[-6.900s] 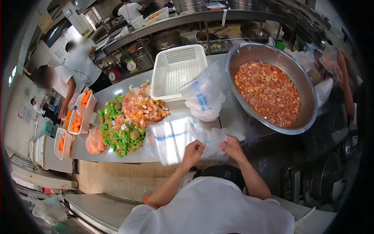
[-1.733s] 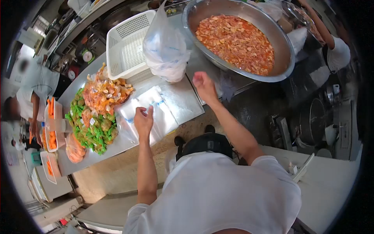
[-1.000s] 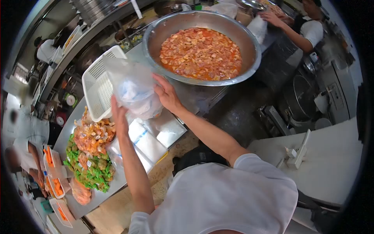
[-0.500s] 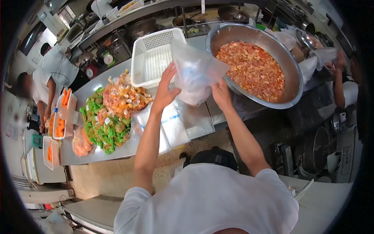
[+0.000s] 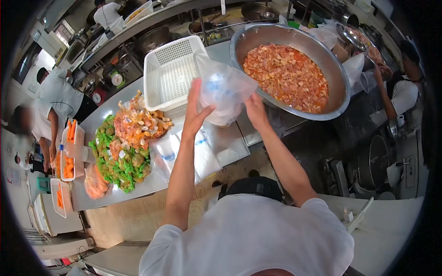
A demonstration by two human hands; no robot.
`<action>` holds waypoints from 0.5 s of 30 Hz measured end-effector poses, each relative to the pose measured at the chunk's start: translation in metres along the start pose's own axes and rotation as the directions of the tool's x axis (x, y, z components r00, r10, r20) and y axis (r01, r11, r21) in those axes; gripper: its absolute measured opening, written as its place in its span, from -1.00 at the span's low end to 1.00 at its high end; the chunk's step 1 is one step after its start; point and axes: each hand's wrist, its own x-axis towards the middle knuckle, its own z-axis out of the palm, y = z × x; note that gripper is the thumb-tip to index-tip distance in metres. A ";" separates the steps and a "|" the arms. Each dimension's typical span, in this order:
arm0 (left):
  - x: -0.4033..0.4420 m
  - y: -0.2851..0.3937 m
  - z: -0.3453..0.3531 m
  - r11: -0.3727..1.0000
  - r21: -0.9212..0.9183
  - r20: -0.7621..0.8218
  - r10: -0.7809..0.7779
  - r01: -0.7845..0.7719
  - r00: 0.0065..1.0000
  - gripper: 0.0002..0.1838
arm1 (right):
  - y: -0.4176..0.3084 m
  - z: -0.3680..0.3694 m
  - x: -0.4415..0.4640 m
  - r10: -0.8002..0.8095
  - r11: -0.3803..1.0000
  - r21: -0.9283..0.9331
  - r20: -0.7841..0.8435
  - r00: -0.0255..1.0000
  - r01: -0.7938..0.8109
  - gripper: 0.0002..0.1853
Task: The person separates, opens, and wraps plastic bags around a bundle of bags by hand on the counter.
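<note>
A clear plastic bag (image 5: 222, 87) with pale blue print stands between my hands, over the steel table. Its open mouth spreads at the top. My right hand (image 5: 256, 112) grips the bag's right edge, its fingertips partly hidden by the plastic. My left hand (image 5: 195, 110) is open along the left side, fingers pointing up and thumb apart. Right of the bag, a big metal basin (image 5: 340, 92) holds chopped raw meat (image 5: 287, 78) in reddish marinade. A white perforated basket (image 5: 154, 69) sits behind my left hand. Flat plastic bags (image 5: 202, 158) lie stacked below the bag.
Left on the steel table (image 5: 138, 186) are bags of orange-brown food (image 5: 138, 122), several green-tied bags (image 5: 122, 158), a bag of carrots (image 5: 95, 181) and carrot baskets (image 5: 79, 152). Co-workers stand at the left (image 5: 60, 89) and right (image 5: 405, 96). A shelf with pans runs behind.
The view has shifted slightly, so the table and basin sit further left. Both hands remain at the bag, with the right still gripping its edge. The co-worker at the right shows more fully.
</note>
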 end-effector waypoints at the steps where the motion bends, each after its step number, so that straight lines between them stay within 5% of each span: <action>1: 0.009 -0.009 -0.003 1.000 0.018 0.063 -0.022 0.021 0.998 0.00 | 0.002 0.009 0.000 -0.028 0.999 -0.023 -0.005 1.000 0.028 -0.49; 2: 0.011 -0.030 -0.003 0.989 0.132 0.123 0.056 -0.072 0.991 0.02 | 0.007 0.017 -0.002 -0.053 0.998 -0.045 -0.016 0.998 0.052 -0.48; 5: -0.004 -0.037 0.015 0.996 0.028 -0.004 0.088 -0.088 0.996 0.06 | 0.071 0.026 0.000 -0.052 0.988 -0.147 -0.063 0.997 0.043 -0.51; 6: -0.017 -0.035 0.020 0.993 0.085 -0.050 0.082 -0.078 0.995 0.08 | 0.071 0.019 -0.006 0.041 0.887 -0.462 0.107 0.993 0.013 -0.53; 8: -0.016 -0.019 0.028 0.973 0.208 -0.135 0.134 -0.105 0.982 0.12 | 0.053 0.003 0.011 0.318 0.424 -0.892 0.310 0.896 0.159 -0.56; 10: -0.023 -0.005 0.022 0.967 0.232 -0.221 0.161 -0.108 0.962 0.16 | 0.045 -0.006 0.008 0.054 0.895 -0.446 0.092 0.994 -0.007 -0.59; 11: -0.022 0.000 0.016 0.965 0.242 -0.270 0.169 -0.103 0.948 0.19 | 0.043 -0.011 0.008 -0.011 0.993 -0.117 -0.065 0.998 0.003 -0.60; 12: -0.018 0.007 0.005 0.978 0.178 -0.286 0.154 -0.106 0.946 0.26 | 0.025 -0.016 0.008 0.214 0.965 0.175 -0.092 0.972 -0.196 -0.60; 15: 0.009 0.033 -0.025 0.902 0.357 0.055 0.240 -0.244 0.969 0.24 | -0.059 -0.010 -0.002 -0.072 0.993 0.078 -0.184 0.980 0.087 -0.62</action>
